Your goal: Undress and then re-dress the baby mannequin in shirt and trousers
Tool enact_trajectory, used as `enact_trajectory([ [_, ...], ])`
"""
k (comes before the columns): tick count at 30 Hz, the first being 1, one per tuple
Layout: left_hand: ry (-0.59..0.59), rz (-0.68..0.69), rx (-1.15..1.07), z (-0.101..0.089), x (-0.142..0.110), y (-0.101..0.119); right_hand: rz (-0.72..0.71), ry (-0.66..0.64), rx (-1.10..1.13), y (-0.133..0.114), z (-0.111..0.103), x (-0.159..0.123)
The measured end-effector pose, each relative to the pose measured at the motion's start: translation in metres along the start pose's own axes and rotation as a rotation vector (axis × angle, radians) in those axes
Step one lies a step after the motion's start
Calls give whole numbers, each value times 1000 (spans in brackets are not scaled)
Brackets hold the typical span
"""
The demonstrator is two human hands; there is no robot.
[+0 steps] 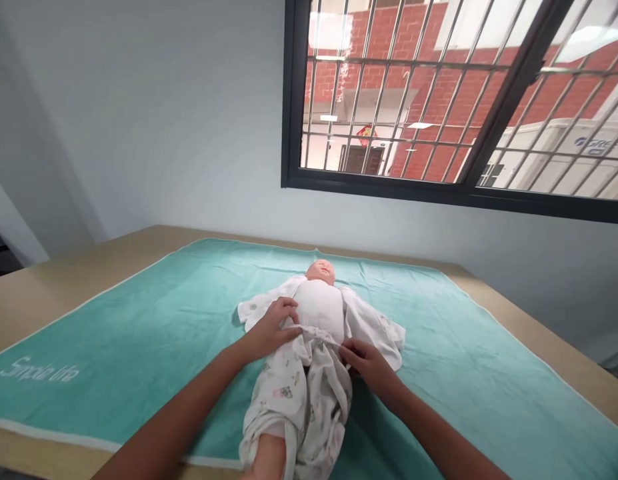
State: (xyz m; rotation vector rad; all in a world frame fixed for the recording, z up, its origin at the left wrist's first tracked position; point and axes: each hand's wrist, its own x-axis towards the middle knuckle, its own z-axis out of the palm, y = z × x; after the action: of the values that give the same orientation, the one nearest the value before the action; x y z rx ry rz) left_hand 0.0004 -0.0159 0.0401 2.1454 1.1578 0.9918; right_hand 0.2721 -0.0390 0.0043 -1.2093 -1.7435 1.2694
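Note:
A baby doll (321,271) lies on its back, head towards the wall, on a green cloth. It wears a white top (321,308) whose sleeves spread out to both sides. Pale printed trousers (283,383) cover its legs, with the waistband around its middle; one bare lower leg (269,457) shows at the near edge. My left hand (273,327) is closed at the left side of the waistband, fingers curled over the top's lower edge. On the opposite side, my right hand (366,360) pinches the waistband between thumb and fingers.
The green cloth (163,320) with white lettering is spread over a wooden table (39,293). A grey-white wall (189,120) stands behind it. A dark-framed barred window (379,180) is set in the wall at upper right.

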Motion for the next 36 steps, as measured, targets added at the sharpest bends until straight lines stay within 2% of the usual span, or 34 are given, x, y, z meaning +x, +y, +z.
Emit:
enact_trajectory([
  [2,-50,144,168,5,14,13,5,-87,45,-1,-2,-5],
  [4,-145,288,286,11,29,25,-32,-127,-3,-5,-1,-11],
  [6,-196,347,339,17,41,33,-75,-74,-79,-9,1,-15],
  [7,-182,340,343,20,44,34,-90,-30,-101,-10,3,-16],
  [11,2,231,197,30,43,18,-160,114,7,-8,3,-10],
  [15,148,61,-34,34,25,-10,-86,171,258,-1,2,1],
  [17,175,-105,-154,33,18,-22,-34,204,359,-1,5,6],
  [21,142,-403,-431,31,9,-33,60,307,472,-9,18,10],
  [25,203,-598,-520,32,5,-25,216,202,639,-19,24,11],
  [29,213,-630,-693,30,8,-13,189,176,756,-19,22,15],
  [32,259,-615,-674,25,17,-7,135,173,802,-21,19,21],
  [36,237,-554,-689,21,32,0,58,170,815,-24,11,33],
])
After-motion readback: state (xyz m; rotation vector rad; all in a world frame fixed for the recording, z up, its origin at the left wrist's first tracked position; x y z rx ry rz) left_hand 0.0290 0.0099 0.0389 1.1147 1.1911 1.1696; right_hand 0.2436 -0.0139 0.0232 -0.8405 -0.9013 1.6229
